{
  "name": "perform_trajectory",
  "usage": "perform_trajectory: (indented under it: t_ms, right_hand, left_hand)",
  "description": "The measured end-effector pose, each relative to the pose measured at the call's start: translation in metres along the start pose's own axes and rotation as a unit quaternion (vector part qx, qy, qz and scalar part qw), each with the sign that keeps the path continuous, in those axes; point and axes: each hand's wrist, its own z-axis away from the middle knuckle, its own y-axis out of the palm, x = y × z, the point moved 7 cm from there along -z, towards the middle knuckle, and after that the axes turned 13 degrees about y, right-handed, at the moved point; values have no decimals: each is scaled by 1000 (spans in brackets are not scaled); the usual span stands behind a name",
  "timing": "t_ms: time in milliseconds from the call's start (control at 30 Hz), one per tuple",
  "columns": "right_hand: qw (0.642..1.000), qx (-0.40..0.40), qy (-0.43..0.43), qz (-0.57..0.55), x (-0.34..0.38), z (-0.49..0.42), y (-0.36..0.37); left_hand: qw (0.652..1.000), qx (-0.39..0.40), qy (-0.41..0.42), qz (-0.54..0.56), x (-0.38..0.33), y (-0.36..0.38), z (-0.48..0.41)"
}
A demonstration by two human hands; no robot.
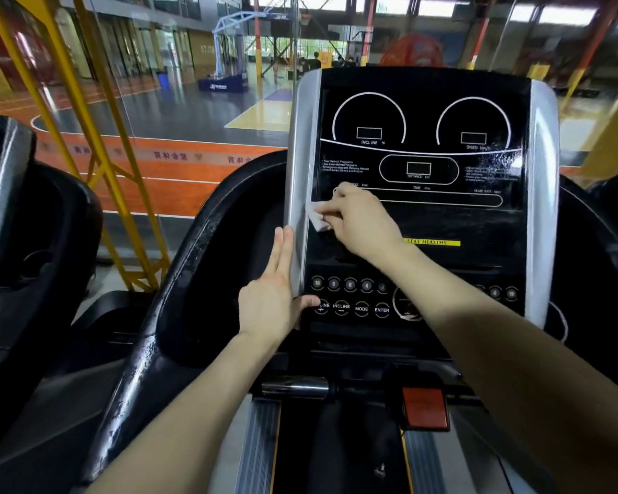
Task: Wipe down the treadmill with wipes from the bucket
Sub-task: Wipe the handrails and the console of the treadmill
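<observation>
The right hand [357, 222] pinches a crumpled white wipe [315, 218] under curled fingertips, pressing it where the treadmill console [443, 222] meets its silver left trim [300, 155] — just above the left hand [273, 301], flat and straight-fingered against that trim, holding nothing.

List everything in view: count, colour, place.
console: one, black with silver side trims, centre.
wipe: one, white, on the console's left trim.
label strip: one, yellow, mid-console.
red tab: one, red, below the console.
handrail: one, black, left of console.
second treadmill: one, black, far left.
steel frame: one, yellow, behind, left.
hoop stand: one, blue, on the court beyond.
left hand: one, flat on the console's left edge.
right hand: one, pinching the wipe.
</observation>
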Motion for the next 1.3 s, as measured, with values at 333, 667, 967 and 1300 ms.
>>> perform_trajectory:
  t_ms: [333,667,967,1300]
  right_hand:
    - [995,-43,50,75,-5,122,43]
    - [994,-66,86,34,15,117,64]
    - [972,-127,196,1,-6,129,61]
    - [969,-102,219,58,4,125,73]
  left_hand:
    - [1000,-2,10,13,1,-2,0]
    - [999,41,32,-16,8,-5,-1]
    - [998,47,18,-40,2,0,-3]
    - [998,15,17,-64,12,8,-4]
